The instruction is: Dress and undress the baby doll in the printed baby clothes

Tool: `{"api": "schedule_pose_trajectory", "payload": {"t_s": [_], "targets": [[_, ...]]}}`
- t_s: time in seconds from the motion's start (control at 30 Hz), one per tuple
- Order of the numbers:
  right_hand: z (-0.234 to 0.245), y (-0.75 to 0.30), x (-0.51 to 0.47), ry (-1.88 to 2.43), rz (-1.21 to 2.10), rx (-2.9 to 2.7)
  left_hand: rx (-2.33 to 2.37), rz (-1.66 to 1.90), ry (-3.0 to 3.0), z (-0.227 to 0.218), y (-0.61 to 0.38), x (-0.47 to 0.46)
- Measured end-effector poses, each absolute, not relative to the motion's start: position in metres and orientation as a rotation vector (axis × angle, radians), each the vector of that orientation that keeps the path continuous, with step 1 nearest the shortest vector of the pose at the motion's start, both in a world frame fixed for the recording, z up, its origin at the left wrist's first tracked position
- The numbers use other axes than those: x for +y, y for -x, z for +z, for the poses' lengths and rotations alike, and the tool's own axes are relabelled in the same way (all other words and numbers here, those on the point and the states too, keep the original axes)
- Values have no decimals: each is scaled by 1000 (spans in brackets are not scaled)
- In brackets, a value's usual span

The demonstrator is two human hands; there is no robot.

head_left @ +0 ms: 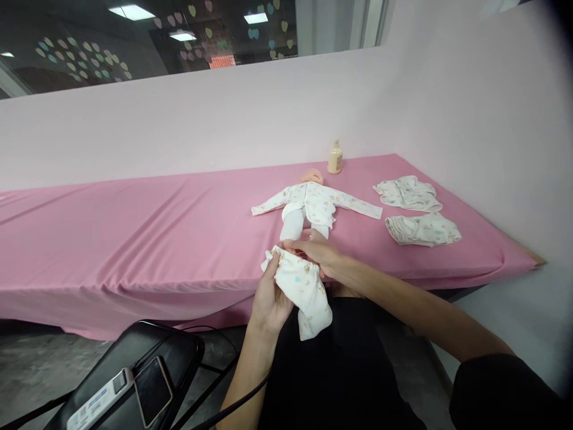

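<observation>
A baby doll [312,175] lies on its back on the pink-covered table, its head toward the wall. It wears a white patterned baby top [308,194] with both sleeves spread, and its legs [292,226] point toward me. At its feet, white patterned baby trousers [302,283] hang over the table's front edge. My left hand [271,298] grips the trousers by their waistband at the left. My right hand [320,251] is at the doll's feet by the waistband opening, its fingers partly hidden; what it grips there is hard to make out.
Two folded patterned cloths [408,194] [423,230] lie to the right on the pink sheet [179,227]. A pump bottle [335,158] stands near the wall. At lower left, a black chair [179,346] holds a phone [153,391] and a white device [101,401]; a black cable runs by my left arm.
</observation>
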State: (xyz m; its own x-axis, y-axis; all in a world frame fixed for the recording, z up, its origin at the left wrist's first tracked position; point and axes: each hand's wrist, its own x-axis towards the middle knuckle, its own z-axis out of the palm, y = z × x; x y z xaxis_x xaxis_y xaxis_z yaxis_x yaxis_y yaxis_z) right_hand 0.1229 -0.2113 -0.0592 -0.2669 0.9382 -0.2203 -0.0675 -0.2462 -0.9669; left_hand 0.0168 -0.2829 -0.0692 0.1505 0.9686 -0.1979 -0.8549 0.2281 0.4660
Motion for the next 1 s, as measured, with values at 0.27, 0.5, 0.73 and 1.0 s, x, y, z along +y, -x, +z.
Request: {"api": "schedule_pose_trajectory", "payload": {"t_s": [0.27,0.5,0.73,1.0], "targets": [[-64,-135,-201,1336,1399,-1474,541,1299,-296,-65,-19,-268],[-59,-145,-201,1221,924,-1938,576,1303,-327,-60,-18,-267],[-50,-136,-210,1049,1352,-1891,671,1383,-367,-54,-18,-270],[-42,-145,-218,945,1526,-2079,547,1231,-435,-55,-15,-268]]}}
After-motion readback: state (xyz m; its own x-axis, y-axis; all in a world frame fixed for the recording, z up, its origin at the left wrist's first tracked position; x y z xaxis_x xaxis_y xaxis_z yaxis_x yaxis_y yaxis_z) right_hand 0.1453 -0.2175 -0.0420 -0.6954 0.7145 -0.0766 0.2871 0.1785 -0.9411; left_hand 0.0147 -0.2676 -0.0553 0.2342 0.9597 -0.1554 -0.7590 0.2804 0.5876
